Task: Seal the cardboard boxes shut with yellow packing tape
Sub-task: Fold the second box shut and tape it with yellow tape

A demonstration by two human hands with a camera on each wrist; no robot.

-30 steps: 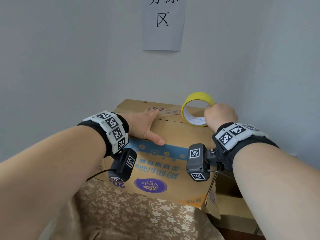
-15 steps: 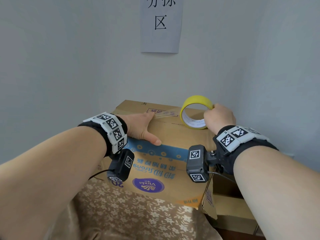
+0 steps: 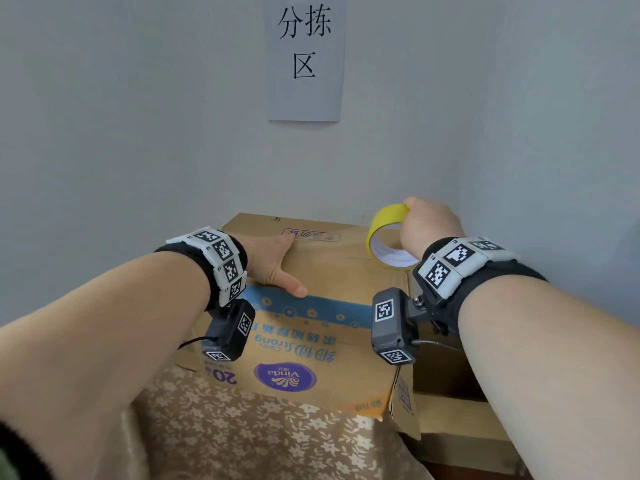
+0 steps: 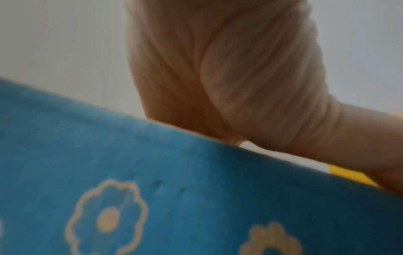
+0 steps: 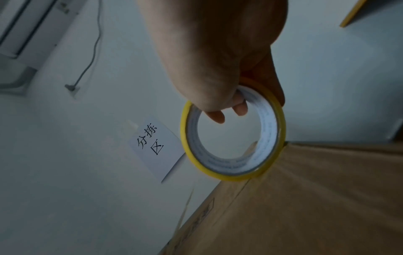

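Here, right hand point(image 3: 429, 221) around tape roll point(image 3: 388, 237).

Soft even daylight in the head view; wrist views dimmer, left blurred.

A white paper sign point(image 3: 304, 57) with three black Chinese characters hangs on the pale grey wall point(image 3: 138, 133), straight ahead; in the right wrist view it shows tilted. A beige cloth point(image 3: 242, 438) printed with small white flowers lies in the foreground at the bottom. Low on the right is a wooden ledge point(image 3: 460, 441), partly hidden. In the right wrist view a white air conditioner point(image 5: 24, 34) sits high in the upper left corner, and a grey cable point(image 5: 92, 51) runs down the wall from it to a plug in a socket point(image 5: 72, 88). A yellowish strip point(image 5: 351, 13) crosses the top right corner; what it is cannot be told.
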